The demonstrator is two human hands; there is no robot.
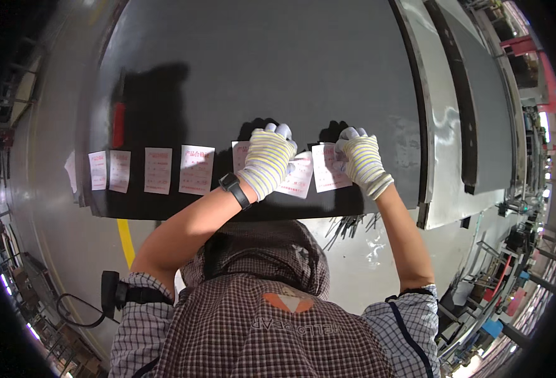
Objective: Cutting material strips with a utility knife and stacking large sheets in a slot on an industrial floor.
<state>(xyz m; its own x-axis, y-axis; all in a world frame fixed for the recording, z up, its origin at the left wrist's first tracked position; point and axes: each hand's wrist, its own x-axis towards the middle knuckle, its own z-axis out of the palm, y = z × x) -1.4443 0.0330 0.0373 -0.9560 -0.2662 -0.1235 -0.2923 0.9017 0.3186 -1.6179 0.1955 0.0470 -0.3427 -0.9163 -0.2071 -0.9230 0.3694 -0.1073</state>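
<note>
Several white paper slips with red print lie in a row along the near edge of a large dark panel (pixel 278 69). My left hand (pixel 268 159), in a striped knit glove, is closed over a tilted slip (pixel 298 179), its thumb against the slip's upper left part. Another slip (pixel 239 151) is half hidden behind that hand. My right hand (pixel 362 159), gloved alike, pinches the right side of the rightmost slip (pixel 326 171). Its fingertips are partly hidden. Farther left lie separate slips, among them one (pixel 196 169) beside my left forearm.
A red object (pixel 119 125) lies at the panel's left side. Right of the panel are a metal edge strip (pixel 424 126) and a second dark panel (pixel 489 113). Thin dark strips (pixel 348 228) show below the near edge. A yellow line (pixel 125 242) marks the floor.
</note>
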